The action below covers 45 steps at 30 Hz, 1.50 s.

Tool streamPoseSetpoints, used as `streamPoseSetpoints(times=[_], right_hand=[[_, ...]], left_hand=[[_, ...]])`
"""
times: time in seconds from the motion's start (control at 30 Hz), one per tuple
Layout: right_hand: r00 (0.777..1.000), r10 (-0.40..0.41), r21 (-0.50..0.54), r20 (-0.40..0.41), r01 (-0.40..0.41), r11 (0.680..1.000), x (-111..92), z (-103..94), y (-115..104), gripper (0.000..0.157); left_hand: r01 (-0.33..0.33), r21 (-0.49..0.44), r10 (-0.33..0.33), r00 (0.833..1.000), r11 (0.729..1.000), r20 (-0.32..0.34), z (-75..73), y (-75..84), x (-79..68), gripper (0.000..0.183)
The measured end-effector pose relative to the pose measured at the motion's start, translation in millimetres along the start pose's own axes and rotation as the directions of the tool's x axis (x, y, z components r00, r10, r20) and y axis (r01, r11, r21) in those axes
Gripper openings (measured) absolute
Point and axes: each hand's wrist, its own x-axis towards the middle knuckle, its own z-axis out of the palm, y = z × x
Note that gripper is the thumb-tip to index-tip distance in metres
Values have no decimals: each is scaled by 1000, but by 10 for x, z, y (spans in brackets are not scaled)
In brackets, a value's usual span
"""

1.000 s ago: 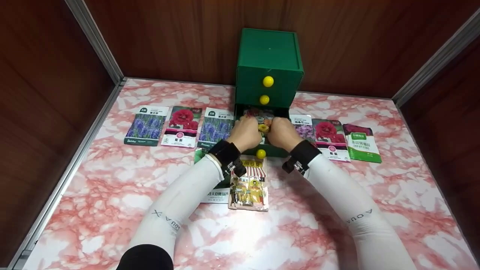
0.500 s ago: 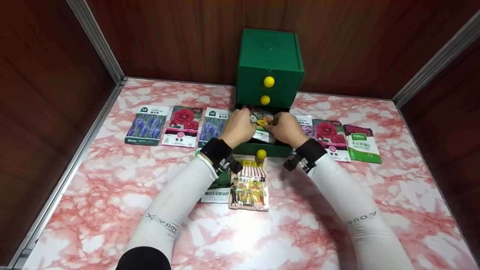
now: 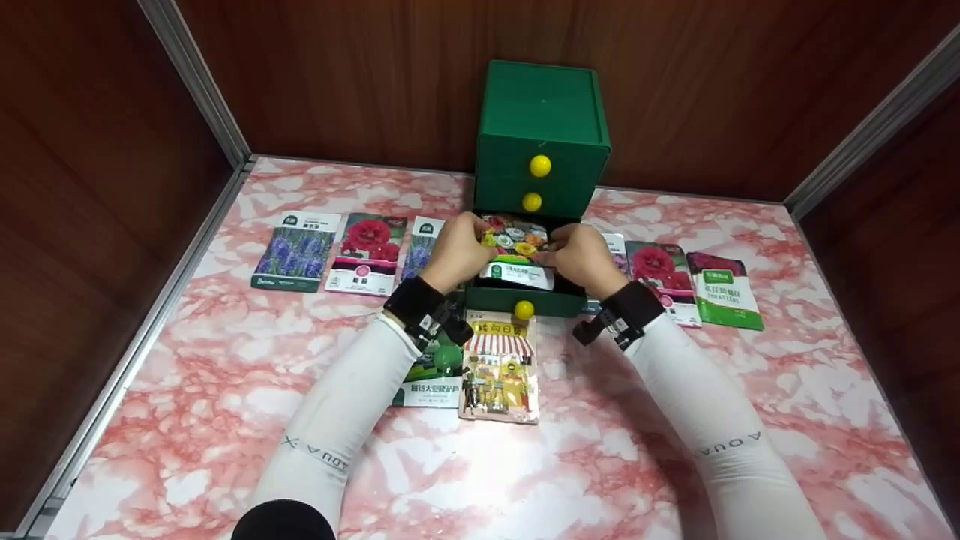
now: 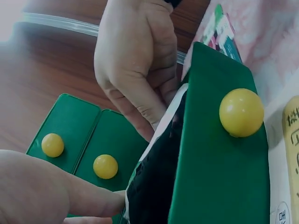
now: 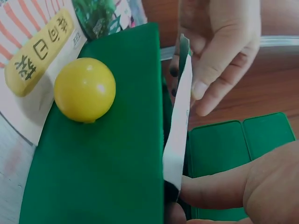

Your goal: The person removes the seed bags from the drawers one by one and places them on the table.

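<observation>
A seed packet (image 3: 517, 247) with colourful flowers and a white lower band is held tilted in the pulled-out bottom drawer (image 3: 495, 298) of a green drawer box (image 3: 541, 105). On its left edge my left hand (image 3: 459, 253) pinches it, thumb in front and fingers behind. My right hand (image 3: 586, 259) pinches the right edge the same way. Seen from the left wrist, the packet (image 4: 163, 122) stands just behind the drawer front (image 4: 217, 154). From the right wrist, its white band (image 5: 179, 126) appears nearly edge-on. The drawer's inside is mostly hidden.
A sunflower packet (image 3: 499, 367) and a green packet (image 3: 427, 394) lie before the drawer. Lavender (image 3: 295, 251) and red-flower packets (image 3: 367, 255) lie left; red-flower (image 3: 660, 281) and green-white packets (image 3: 724, 289) lie right. Wooden walls enclose the back and sides.
The hands have spread apart from their closer position in the drawer. The flower packet has come up between them, and more of its front now shows.
</observation>
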Motion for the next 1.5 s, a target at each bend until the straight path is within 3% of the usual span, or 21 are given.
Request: streamPoseSetpoints(times=[0.17, 0.27, 0.37, 0.67, 0.97, 1.33, 1.5], right_hand=[[1000, 4, 72, 15, -5, 997, -48, -30, 6, 57], [1000, 3, 112, 31, -7, 994, -78, -47, 22, 56], [999, 17, 145, 36, -22, 989, -121, -58, 29, 56], [999, 41, 173, 22, -45, 984, -267, -55, 48, 57], [1000, 5, 171, -9, -3, 985, -389, -86, 102, 55], [999, -35, 272, -40, 45, 961, -582, -69, 189, 54], [997, -57, 265, -56, 70, 962, -700, -69, 258, 51]], left_hand=[[79, -160, -73, 996, 984, 44, -89, -18, -68, 68], [109, -281, -87, 992, 953, 88, -127, -36, -114, 67], [99, -343, -67, 992, 934, 104, -130, -60, -147, 63], [68, -377, -35, 995, 924, 93, -64, -124, -226, 60], [37, -342, -9, 996, 939, 84, -7, -103, -293, 56], [3, -390, 43, 993, 921, 111, 30, -119, -472, 58], [-5, -434, 58, 992, 901, 110, 74, -112, -565, 56]])
